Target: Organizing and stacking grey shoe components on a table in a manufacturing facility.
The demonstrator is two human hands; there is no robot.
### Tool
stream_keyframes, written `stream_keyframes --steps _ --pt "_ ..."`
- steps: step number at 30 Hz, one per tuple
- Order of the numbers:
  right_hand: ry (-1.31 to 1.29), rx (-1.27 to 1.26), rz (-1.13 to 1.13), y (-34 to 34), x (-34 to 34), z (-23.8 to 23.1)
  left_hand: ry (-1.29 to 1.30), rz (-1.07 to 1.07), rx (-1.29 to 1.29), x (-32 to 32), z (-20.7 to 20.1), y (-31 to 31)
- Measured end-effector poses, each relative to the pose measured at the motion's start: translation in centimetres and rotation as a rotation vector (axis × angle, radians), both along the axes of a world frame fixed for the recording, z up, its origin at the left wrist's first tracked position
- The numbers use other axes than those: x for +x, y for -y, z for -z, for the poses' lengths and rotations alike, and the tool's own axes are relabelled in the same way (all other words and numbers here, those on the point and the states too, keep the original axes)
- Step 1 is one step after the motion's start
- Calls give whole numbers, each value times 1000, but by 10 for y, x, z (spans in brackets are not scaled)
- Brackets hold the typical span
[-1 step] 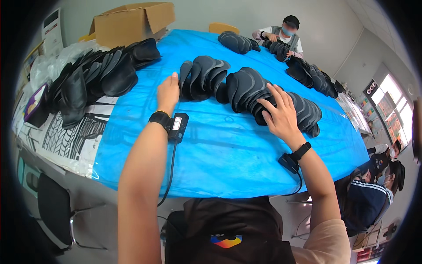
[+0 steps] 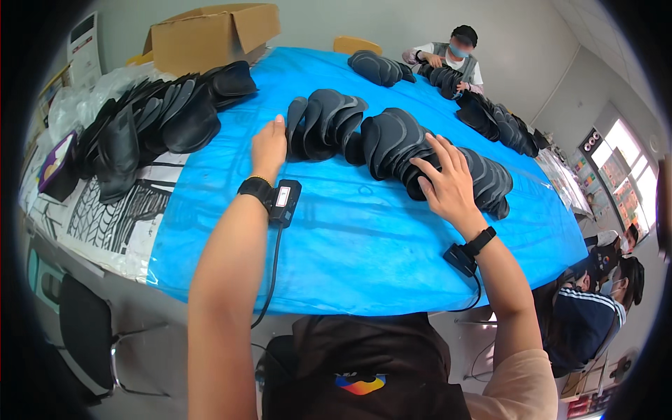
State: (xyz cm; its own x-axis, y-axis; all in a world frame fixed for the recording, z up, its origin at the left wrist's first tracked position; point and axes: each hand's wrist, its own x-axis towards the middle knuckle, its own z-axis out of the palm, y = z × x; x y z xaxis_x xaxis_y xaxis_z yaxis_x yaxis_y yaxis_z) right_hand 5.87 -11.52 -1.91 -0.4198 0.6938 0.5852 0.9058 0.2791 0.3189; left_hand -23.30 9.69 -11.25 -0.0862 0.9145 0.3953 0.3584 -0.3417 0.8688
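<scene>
A row of overlapping black pieces, curved and insole-shaped with grey edges, stands on the blue table cover. My left hand is beside the row's left end, its palm side toward the pieces and the thumb pointing away from me; its other fingers are partly hidden. Over the right part of the row lies my right hand, fingers spread and touching the second cluster of black pieces. Neither hand grips a piece. Each wrist wears a black strap with a small cabled box.
More black pieces are heaped at the left, near a cardboard box and a purple box. Across the table, a person handles a similar row. Other people sit at the right. A chair stands lower left.
</scene>
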Motion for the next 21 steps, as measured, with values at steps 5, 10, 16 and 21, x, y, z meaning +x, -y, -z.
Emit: stream_keyframes --steps 5,10,16,21 --pt "5 -10 0 -1 -1 1 8 22 -25 -1 1 -1" --pt "-16 -4 4 2 6 1 -6 29 -15 0 -1 -3" --pt "6 -27 -25 -3 6 3 -24 43 -15 -3 1 -5" --pt "-20 -37 -26 -5 7 4 -29 34 -2 -1 0 -3"
